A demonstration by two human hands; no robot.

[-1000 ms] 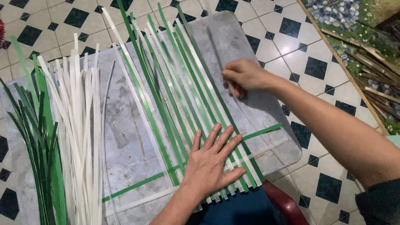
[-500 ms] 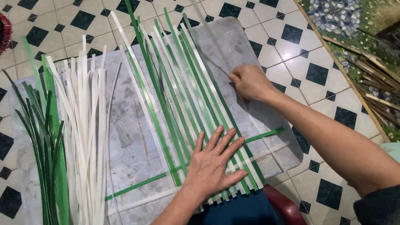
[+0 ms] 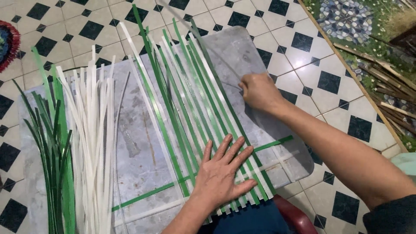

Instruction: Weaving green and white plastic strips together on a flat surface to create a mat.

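Head-camera footage showed a weaving of green and white strips point(image 3: 195, 108) laid out on a grey board point(image 3: 143, 143) over the checkered tile floor point(image 3: 303, 47). The left hand point(image 3: 223, 175) lay flat, fingers spread, pressing down on the near ends of the strips, gripping nothing. The right hand point(image 3: 259, 92) rested curled at the right edge of the fan; whether it pinched a strip could not be told, as the fingertips were hidden.

Judged from the layout, the work was at an early stage. About a dozen lengthwise strips lay side by side, and only two crosswise strips point(image 3: 173, 195), one green and one white, ran through them close to the near end. Most of their length remained unwoven. To the left lay loose white strips point(image 3: 93, 138) and loose green strips point(image 3: 54, 156), untouched, well apart from both hands.
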